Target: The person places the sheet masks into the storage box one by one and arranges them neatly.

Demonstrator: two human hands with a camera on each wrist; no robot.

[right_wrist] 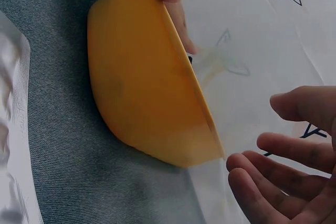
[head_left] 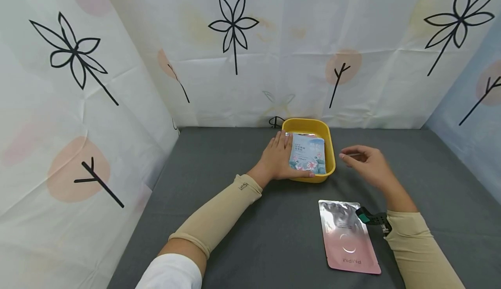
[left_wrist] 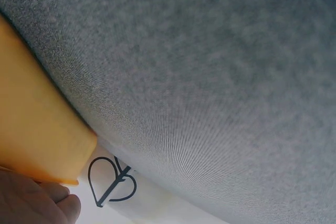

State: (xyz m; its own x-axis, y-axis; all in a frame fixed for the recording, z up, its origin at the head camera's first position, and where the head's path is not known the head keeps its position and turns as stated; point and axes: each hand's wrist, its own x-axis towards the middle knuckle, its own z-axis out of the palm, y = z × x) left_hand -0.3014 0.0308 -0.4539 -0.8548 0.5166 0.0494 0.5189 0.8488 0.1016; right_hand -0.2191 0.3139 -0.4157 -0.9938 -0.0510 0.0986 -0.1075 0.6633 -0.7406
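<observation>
A yellow plastic basin (head_left: 332, 156) stands at the back of the table. Inside it lies a light blue mask sachet (head_left: 307, 152) with printed flowers, over other packets mostly hidden beneath. My left hand (head_left: 278, 158) rests at the basin's left and front rim, fingers straight and thumb stretched across the front. In the left wrist view, only part of that hand (left_wrist: 37, 203) shows beside the basin wall. To the right of the basin, apart from it, my right hand (right_wrist: 294, 161) hovers with loosely bent fingers, nothing between them. A silver-and-pink mask sachet (head_left: 348, 236) lies flat near my right wrist.
Dark grey cloth (head_left: 235, 219) covers the table. White fabric (head_left: 274, 41) printed with black flowers and twigs hangs behind and at both sides, meeting the table just behind the basin.
</observation>
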